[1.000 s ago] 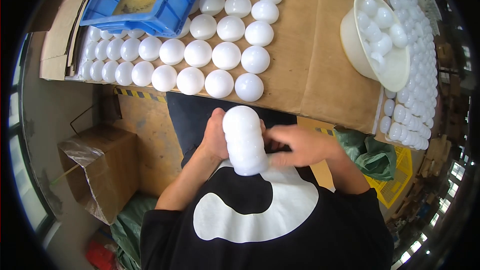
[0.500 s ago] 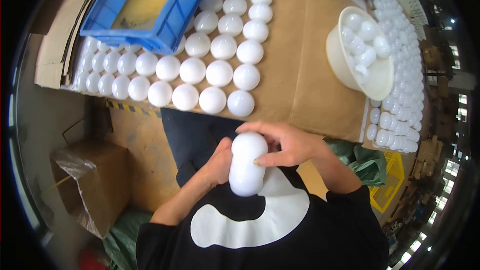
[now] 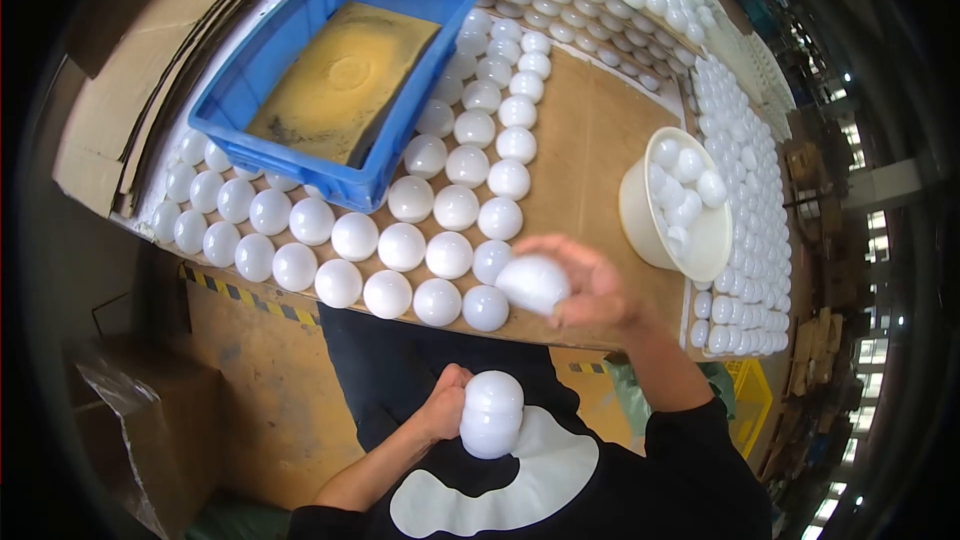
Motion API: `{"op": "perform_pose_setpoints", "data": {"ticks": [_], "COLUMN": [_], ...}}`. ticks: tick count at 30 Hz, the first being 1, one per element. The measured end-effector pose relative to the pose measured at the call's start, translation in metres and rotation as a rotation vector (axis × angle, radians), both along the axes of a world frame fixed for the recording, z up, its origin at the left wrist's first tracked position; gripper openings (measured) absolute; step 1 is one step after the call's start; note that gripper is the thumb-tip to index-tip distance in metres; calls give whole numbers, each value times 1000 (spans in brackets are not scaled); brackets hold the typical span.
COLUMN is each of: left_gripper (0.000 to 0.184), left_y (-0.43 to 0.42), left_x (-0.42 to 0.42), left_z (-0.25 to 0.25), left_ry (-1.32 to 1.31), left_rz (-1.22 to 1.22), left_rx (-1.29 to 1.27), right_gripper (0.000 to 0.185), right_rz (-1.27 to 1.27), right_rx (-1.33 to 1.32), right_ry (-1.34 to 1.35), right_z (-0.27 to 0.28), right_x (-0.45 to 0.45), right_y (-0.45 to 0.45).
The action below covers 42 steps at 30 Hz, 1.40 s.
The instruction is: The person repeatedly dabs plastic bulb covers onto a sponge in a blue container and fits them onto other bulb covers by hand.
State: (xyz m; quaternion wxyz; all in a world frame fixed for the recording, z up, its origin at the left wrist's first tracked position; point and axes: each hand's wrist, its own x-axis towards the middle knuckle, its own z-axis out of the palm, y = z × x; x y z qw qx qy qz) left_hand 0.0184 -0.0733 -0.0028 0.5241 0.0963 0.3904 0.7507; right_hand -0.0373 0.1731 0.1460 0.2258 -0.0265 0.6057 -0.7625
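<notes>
Close to my body, my left hand (image 3: 446,406) is closed around the side of a pair of glossy white bulb covers (image 3: 492,416), which look pressed end to end. Over the table's front edge, my right hand (image 3: 592,285) grips a single white bulb cover (image 3: 534,283), slightly blurred. That cover is at the right end of the front rows of white bulb covers (image 3: 437,301), partly overlapping them from this angle, so I cannot tell whether it touches. Some fingers of both hands are hidden behind what they hold.
A blue crate (image 3: 290,140) with a yellow-brown slab inside stands among the rows at left. A cream bowl (image 3: 640,205) of white covers sits on brown cardboard (image 3: 575,180) at right. Densely packed covers (image 3: 740,200) line the right edge. A cardboard box (image 3: 150,430) stands lower left.
My right hand has left the covers at my body and moved up to the table with one bulb cover. My left hand keeps its hold. The view has tilted upward, showing more of the table.
</notes>
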Motion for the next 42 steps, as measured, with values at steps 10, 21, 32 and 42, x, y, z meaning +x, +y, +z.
{"op": "perform_pose_setpoints", "data": {"ticks": [10,21,32,42], "left_gripper": [12,15,22,15], "left_y": [-4,-23,-35,-17], "left_x": [-18,-29,-30,-9], "left_z": [3,-7,19,40], "left_ry": [-1,-101,122,291], "left_rz": [174,165,11,16], "left_rx": [-148,109,134,39], "right_gripper": [64,67,49,66], "right_rz": [-6,366,310,-211], "right_rx": [938,1396,1501,870], "right_ry": [664,717,630,635], "right_z": [47,-25,-30,53], "right_x": [-264,-358,-369,-229], "right_y": [-74,-113,-121,-22]}}
